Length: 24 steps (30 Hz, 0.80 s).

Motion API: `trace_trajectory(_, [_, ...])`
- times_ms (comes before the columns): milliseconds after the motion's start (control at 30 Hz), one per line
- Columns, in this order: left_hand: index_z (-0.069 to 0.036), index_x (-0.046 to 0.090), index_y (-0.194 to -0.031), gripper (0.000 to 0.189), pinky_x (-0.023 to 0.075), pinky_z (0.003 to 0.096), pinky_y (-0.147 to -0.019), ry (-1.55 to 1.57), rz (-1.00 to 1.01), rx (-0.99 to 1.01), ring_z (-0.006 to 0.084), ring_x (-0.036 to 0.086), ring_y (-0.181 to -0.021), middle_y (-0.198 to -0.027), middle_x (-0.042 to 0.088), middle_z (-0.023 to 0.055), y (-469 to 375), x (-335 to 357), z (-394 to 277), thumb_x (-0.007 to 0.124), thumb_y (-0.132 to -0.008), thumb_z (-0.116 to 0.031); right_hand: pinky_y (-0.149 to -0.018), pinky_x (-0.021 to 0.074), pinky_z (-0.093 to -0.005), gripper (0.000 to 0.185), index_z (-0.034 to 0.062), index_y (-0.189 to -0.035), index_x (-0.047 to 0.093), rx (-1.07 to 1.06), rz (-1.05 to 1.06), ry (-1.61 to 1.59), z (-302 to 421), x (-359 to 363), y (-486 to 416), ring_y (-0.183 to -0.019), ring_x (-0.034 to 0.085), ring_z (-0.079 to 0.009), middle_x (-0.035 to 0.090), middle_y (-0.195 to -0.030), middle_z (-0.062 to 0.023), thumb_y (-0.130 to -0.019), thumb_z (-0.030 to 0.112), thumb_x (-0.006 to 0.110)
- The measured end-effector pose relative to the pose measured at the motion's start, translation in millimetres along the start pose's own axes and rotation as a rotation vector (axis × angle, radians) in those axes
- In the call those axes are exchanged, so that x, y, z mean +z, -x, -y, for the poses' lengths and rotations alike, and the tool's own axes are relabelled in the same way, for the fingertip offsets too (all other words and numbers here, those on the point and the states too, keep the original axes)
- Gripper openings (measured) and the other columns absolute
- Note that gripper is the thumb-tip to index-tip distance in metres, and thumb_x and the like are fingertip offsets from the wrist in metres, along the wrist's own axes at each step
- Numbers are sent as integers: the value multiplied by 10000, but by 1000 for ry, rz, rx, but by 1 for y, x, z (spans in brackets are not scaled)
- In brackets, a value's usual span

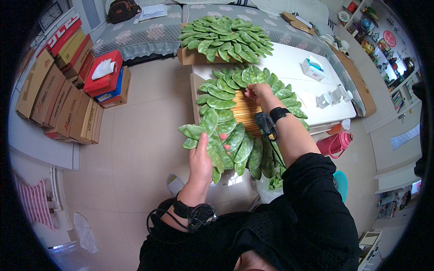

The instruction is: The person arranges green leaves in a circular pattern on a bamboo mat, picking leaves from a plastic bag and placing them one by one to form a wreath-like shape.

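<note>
My left hand point(200, 159) holds several flat green bean pods point(208, 123) fanned out, thumb on top. My right hand point(260, 94) reaches over a round tray of thin wooden or bamboo slats point(244, 111). Its fingertips are bent together at the inner edge of a ring of pods point(222, 95); whether a pod is pinched there I cannot tell. The pods overlap around the tray's rim, with the slats bare in the middle. Behind it, a second round arrangement of pods point(225, 37) lies in overlapping layers on a cardboard box.
The white table point(288, 57) bears a tissue box point(313, 68) and white mugs point(323, 100). A pink thermos flask point(334, 144) and turquoise basin point(340, 184) stand to the right. Below the tray, a plastic bag point(268, 186) holds greens. Cardboard boxes point(61, 108) are stacked at left.
</note>
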<state>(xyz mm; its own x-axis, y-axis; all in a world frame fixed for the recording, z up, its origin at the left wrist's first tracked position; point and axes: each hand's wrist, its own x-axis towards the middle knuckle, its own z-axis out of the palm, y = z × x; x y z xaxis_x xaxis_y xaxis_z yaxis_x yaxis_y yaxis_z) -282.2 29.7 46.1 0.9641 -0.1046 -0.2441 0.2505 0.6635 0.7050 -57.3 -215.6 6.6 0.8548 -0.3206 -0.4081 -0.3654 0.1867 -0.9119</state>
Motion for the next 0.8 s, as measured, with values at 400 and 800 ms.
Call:
trace_trajectory(400, [-17, 506, -1282, 456, 561, 388, -689, 1, -3, -14, 224, 643, -800, -1033, 656, 155, 2, 2, -2, 366, -1037, -375, -517, 565, -338, 110, -13, -835, 515, -132, 26, 267, 4, -3, 7, -591, 635, -232, 633, -779, -157, -868, -38, 616])
trace_trajectory(800, [-13, 503, -1282, 477, 556, 392, -675, -13, 13, -2, 221, 639, -792, -1029, 647, 153, 0, 1, 0, 363, -1031, -393, -526, 559, -309, 96, 21, -888, 510, -161, 84, 135, 13, -21, 39, -620, 642, -187, 642, -793, -113, -886, -18, 598])
